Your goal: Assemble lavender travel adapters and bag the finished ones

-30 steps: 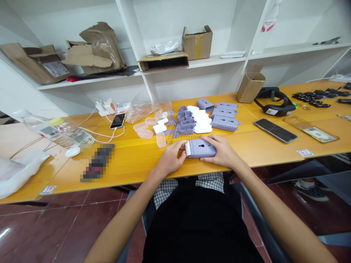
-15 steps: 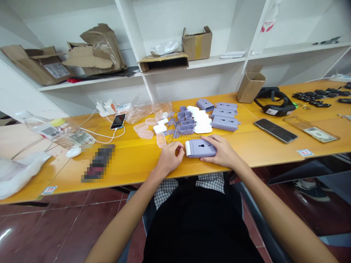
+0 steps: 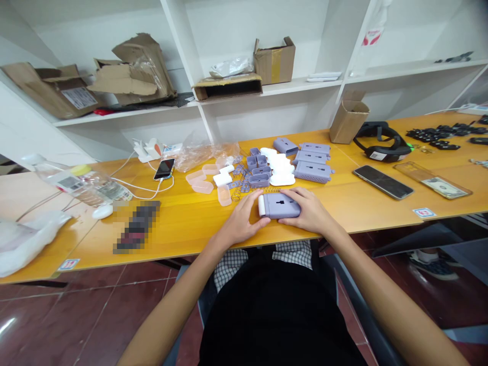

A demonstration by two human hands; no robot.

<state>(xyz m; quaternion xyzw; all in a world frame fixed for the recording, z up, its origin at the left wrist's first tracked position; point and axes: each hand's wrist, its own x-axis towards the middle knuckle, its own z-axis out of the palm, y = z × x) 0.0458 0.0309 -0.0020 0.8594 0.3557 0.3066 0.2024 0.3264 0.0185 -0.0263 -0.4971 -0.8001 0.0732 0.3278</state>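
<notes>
**Speaker 1:** From the head camera, what do we have between our hands?

**Speaker 2:** We have a lavender plastic housing (image 3: 280, 206) lying flat on the yellow wooden table (image 3: 179, 229), near its front edge, with a white end cap (image 3: 261, 205) at its left end.

**Speaker 1:** And how are our hands?

**Speaker 2:** Our right hand (image 3: 310, 211) is spread wide over the housing, holding it down. Our left hand (image 3: 240, 223) is curled narrower, its fingertips (image 3: 256, 202) against the white end cap.

**Speaker 1:** What lies just beyond them?

**Speaker 2:** We see small metal springs (image 3: 238, 194) just past our left hand. Farther up the table are more lavender housings (image 3: 312, 172) and white plastic parts (image 3: 282, 179).

**Speaker 1:** And farther out?

**Speaker 2:** We see a smartphone on a charging cable (image 3: 164, 169) to our left. To our right, a second smartphone (image 3: 383, 182) lies near a black headset (image 3: 379, 142). Cardboard boxes (image 3: 274, 61) sit on white shelves (image 3: 301, 87) above.
</notes>
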